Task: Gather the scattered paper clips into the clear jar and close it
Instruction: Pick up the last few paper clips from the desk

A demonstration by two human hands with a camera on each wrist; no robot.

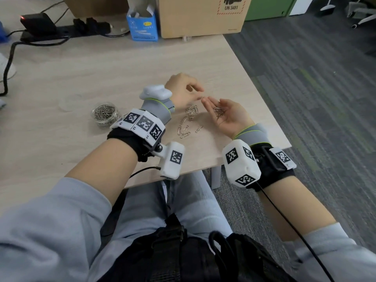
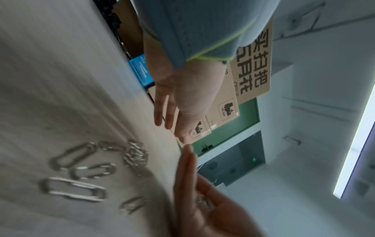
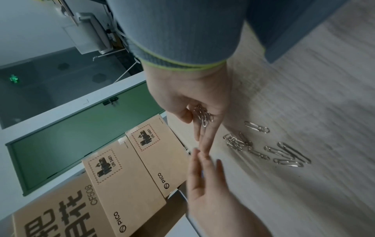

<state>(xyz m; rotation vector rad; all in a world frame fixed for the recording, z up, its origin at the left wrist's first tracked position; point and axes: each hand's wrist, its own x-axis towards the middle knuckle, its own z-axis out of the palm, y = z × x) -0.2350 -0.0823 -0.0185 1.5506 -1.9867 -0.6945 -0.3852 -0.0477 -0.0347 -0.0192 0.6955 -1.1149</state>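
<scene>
A clear jar [image 1: 104,115] stands open on the table [image 1: 81,68], left of my left wrist, with several paper clips inside. More paper clips [image 1: 188,121] [image 2: 81,168] [image 3: 274,149] lie scattered on the wood between my hands. My right hand [image 1: 223,115] [image 3: 192,96] lies palm up, fingers straight, with a small heap of clips [image 1: 219,111] [image 3: 202,115] resting in the palm. My left hand [image 1: 189,92] [image 2: 182,104] hovers just left of those fingertips, fingers relaxed and holding nothing. A faint clear round lid [image 1: 69,101] seems to lie beyond the jar.
A cardboard box [image 1: 201,15] and a small blue box [image 1: 142,25] stand at the table's far edge. A black power strip [image 1: 61,30] with cables lies at the far left. The table's right edge [image 1: 260,102] runs close to my right hand, with carpet beyond.
</scene>
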